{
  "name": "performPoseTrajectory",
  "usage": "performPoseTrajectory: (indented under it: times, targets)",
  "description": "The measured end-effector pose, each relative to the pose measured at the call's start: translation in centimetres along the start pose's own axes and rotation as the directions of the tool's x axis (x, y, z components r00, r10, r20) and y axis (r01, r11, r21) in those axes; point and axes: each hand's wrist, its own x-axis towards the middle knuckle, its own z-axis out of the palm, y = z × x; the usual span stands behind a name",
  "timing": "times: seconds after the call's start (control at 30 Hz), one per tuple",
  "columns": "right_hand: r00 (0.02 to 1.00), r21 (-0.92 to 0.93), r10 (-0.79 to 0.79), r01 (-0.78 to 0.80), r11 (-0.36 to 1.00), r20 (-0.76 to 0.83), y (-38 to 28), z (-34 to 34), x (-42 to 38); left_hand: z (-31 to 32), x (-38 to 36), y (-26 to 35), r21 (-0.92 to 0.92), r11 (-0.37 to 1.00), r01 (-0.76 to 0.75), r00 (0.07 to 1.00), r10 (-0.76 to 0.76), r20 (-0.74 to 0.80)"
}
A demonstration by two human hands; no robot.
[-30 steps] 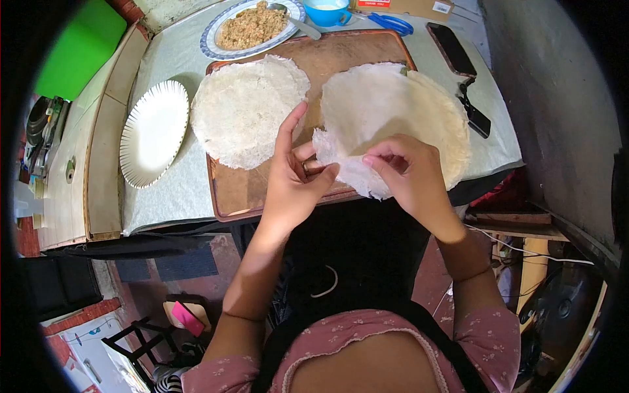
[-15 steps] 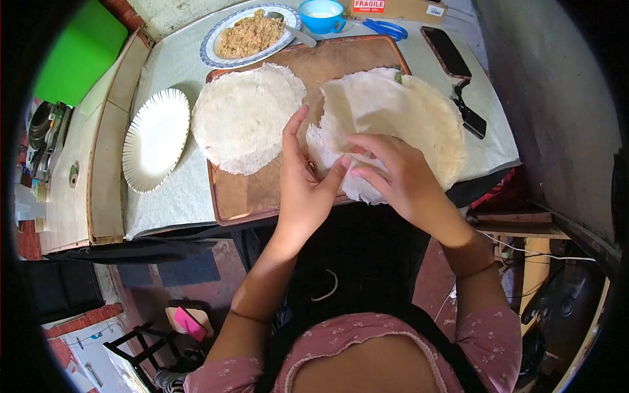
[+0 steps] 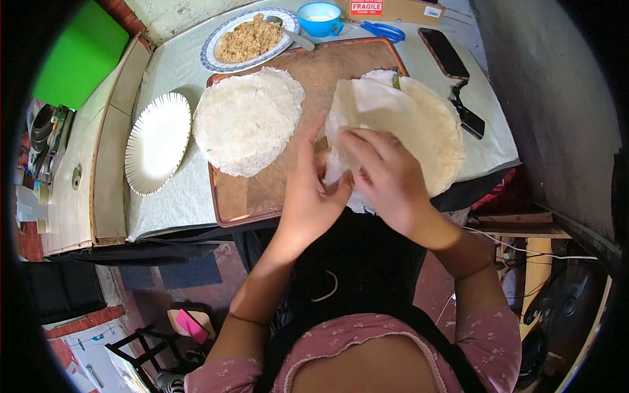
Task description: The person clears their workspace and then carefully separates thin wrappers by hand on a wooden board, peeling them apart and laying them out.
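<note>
My right hand [image 3: 393,180] pinches the edge of a thin, pale spring roll wrapper [image 3: 373,98], lifting it from the stack at the right of the wooden board. Beside it, my left hand [image 3: 314,190] has its index finger stretched out, and the wrapper's near edge sits between its thumb and curled fingers. Fingers partly hide that edge. Under the lifted sheet lies a stack of yellowish wrappers [image 3: 439,141], with a small green bit [image 3: 396,81] at its far edge. To the left rests another round pile of whitish wrappers [image 3: 249,121].
The brown wooden board [image 3: 246,203] lies on a cloth-covered table. Around it are a white fluted paper plate [image 3: 157,144], a plate of minced filling [image 3: 249,42] with a spoon [image 3: 298,39], a blue cup [image 3: 320,19], blue-handled scissors [image 3: 385,31] and a phone [image 3: 444,52].
The lifted wrapper's left edge has drawn right, baring more of the board between the piles. My right hand has shifted slightly left, and my left hand slightly downward.
</note>
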Motion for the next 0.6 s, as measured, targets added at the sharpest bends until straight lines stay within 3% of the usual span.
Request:
performPoseTrajectory:
  times: [0.07,0.17,0.27,0.3,0.43,0.53,0.6]
  targets:
    - [0.998,0.076,0.022,-0.027,0.997,0.065,0.2,0.5,-0.1,-0.1,-0.3,0.5,0.086,0.996,0.04,0.999,-0.042,0.019]
    - [0.99,0.044,0.118,-0.121,0.992,0.078,1.4,-1.0,0.6,-1.1,-0.7,2.0,0.206,0.976,0.077,0.996,-0.082,0.016]
    - [0.981,-0.019,0.192,-0.193,0.981,-0.026,1.8,-1.8,0.6,-1.9,-1.2,2.1,0.248,0.966,0.074,0.997,-0.077,0.002]
    - [0.973,0.044,0.232,-0.231,0.972,-0.012,2.0,-1.7,0.2,-1.9,-1.3,1.9,0.236,0.969,0.071,0.997,-0.072,-0.004]
    - [0.982,0.078,0.19,-0.188,0.979,-0.016,1.1,-0.6,0.2,-1.2,-0.8,1.7,0.328,0.945,0.004,0.998,0.015,-0.056]
    - [0.982,0.021,0.184,-0.185,0.983,0.031,0.4,-0.6,0.8,-0.4,1.2,1.6,0.272,0.954,-0.125,0.981,0.16,-0.111]
    - [0.989,-0.046,0.147,-0.147,0.988,0.0,0.3,-0.3,1.6,-0.7,2.0,2.7,0.28,0.959,-0.046,0.998,0.059,-0.036]
